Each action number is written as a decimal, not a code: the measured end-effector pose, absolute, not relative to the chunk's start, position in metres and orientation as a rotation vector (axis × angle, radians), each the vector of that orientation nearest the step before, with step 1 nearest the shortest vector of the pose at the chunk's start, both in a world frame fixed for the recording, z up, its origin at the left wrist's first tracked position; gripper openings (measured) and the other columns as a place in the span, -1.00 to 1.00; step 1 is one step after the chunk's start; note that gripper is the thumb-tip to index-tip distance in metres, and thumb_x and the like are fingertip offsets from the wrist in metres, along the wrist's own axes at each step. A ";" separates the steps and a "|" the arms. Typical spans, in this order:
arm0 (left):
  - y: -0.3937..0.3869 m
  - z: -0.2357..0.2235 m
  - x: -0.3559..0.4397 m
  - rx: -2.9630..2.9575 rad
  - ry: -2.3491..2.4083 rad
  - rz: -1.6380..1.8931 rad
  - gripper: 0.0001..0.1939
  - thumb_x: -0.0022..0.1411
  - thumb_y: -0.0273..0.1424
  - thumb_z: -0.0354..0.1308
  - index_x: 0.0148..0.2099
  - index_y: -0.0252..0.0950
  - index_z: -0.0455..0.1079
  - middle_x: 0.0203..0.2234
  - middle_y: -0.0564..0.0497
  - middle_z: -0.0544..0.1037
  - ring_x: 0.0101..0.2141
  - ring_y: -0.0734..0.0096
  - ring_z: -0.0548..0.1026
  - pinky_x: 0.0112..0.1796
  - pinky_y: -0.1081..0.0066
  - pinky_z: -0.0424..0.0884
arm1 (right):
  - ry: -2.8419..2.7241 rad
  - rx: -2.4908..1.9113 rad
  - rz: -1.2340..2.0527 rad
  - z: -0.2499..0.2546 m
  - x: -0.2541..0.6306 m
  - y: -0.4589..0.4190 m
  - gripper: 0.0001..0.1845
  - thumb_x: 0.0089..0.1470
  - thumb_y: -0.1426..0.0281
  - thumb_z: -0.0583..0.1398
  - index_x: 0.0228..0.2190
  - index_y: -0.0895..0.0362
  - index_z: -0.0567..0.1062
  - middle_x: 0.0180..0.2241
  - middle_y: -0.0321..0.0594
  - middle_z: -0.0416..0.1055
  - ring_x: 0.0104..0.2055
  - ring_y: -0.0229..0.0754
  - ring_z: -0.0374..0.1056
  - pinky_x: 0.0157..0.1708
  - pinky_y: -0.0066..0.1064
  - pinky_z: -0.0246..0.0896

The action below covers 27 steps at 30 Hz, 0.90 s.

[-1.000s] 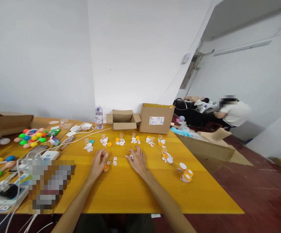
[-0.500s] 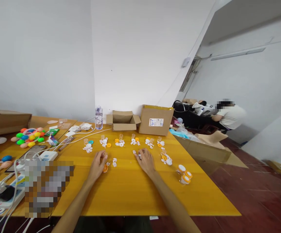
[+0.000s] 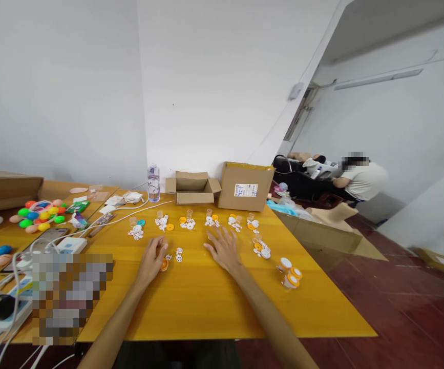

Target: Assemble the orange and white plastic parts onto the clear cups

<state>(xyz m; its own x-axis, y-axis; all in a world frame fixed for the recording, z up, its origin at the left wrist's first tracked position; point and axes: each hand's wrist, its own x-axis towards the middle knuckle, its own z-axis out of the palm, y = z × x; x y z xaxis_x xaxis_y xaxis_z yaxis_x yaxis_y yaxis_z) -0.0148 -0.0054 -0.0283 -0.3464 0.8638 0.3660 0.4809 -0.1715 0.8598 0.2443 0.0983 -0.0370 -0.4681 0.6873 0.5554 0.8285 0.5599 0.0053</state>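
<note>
Yellow tabletop (image 3: 191,307) | right hand (image 3: 222,248) now spread wide (bunched earlier) | left hand (image 3: 153,257) gripping clear cup (image 3: 164,241)

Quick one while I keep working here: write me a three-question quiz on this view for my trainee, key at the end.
1. True or false: the right hand is clenched in a fist.
2. Which stands just left of the small open box? A) a lamp; B) a bottle; C) a potted plant.
3. How many lidded jars are clustered toward the right side of the table?

Key: 1. False, its fingers are spread; 2. B; 3. Three.
</note>
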 end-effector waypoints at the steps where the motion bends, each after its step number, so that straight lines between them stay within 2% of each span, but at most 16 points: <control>1: -0.005 -0.029 -0.015 1.534 1.753 1.526 -0.61 0.24 -0.02 0.08 -0.07 -0.18 0.44 -0.20 -0.07 0.54 -0.12 0.18 0.53 0.02 0.18 0.44 | -2.322 -1.194 -0.366 -0.037 0.243 0.097 -0.62 0.29 0.08 0.09 0.01 -0.11 0.55 0.17 -0.14 0.41 0.28 0.13 0.17 0.23 0.12 -0.06; 7: -0.006 -0.030 -0.015 1.519 1.759 1.533 -0.58 0.23 0.01 0.10 -0.08 -0.18 0.45 -0.22 -0.07 0.53 -0.14 0.18 0.52 0.01 0.19 0.44 | -2.351 -1.182 -0.324 -0.038 0.244 0.089 -0.63 0.35 0.19 0.03 -0.12 -0.01 0.59 -0.02 -0.13 0.56 0.29 0.12 0.18 0.25 0.12 -0.08; 12: -0.005 -0.030 -0.016 1.516 1.757 1.543 -0.57 0.23 0.04 0.10 -0.09 -0.17 0.47 -0.23 -0.06 0.54 -0.15 0.18 0.52 0.01 0.18 0.43 | -2.324 -1.199 -0.363 -0.043 0.241 0.076 -0.64 0.32 0.14 0.07 -0.14 0.03 0.59 -0.03 -0.05 0.55 0.28 0.16 0.20 0.25 0.14 -0.08; 16: -0.006 -0.028 -0.015 1.512 1.741 1.540 -0.57 0.23 0.04 0.09 -0.09 -0.17 0.46 -0.22 -0.06 0.54 -0.14 0.18 0.52 0.02 0.18 0.43 | -2.389 -1.104 -0.389 -0.042 0.233 0.071 -0.67 0.29 0.12 0.12 -0.16 0.03 0.58 -0.04 -0.08 0.55 0.26 0.13 0.22 0.28 0.12 -0.08; 22: -0.007 -0.026 -0.014 1.490 1.739 1.551 -0.58 0.21 0.03 0.12 -0.11 -0.18 0.46 -0.23 -0.06 0.54 -0.15 0.18 0.52 0.01 0.18 0.43 | -2.400 -1.161 -0.460 -0.036 0.246 0.086 -0.72 0.31 0.38 0.08 -0.31 0.02 0.59 -0.23 -0.12 0.58 0.23 0.04 0.27 0.29 0.08 -0.07; 24: -0.006 -0.026 -0.014 1.476 1.737 1.562 -0.59 0.20 0.02 0.13 -0.12 -0.18 0.46 -0.24 -0.06 0.54 -0.15 0.18 0.53 0.01 0.19 0.43 | -2.387 -1.187 -0.473 -0.036 0.252 0.091 -0.73 0.29 0.43 0.09 -0.32 0.02 0.59 -0.22 -0.11 0.58 0.22 0.06 0.29 0.27 0.08 -0.04; 27: -0.006 -0.027 -0.015 1.470 1.741 1.560 -0.60 0.20 0.01 0.14 -0.14 -0.19 0.46 -0.25 -0.04 0.53 -0.16 0.20 0.53 -0.01 0.21 0.44 | -2.345 -1.199 -0.486 -0.039 0.258 0.095 -0.77 0.26 0.44 0.12 -0.24 0.03 0.59 -0.06 -0.07 0.56 0.25 0.10 0.26 0.28 0.12 -0.07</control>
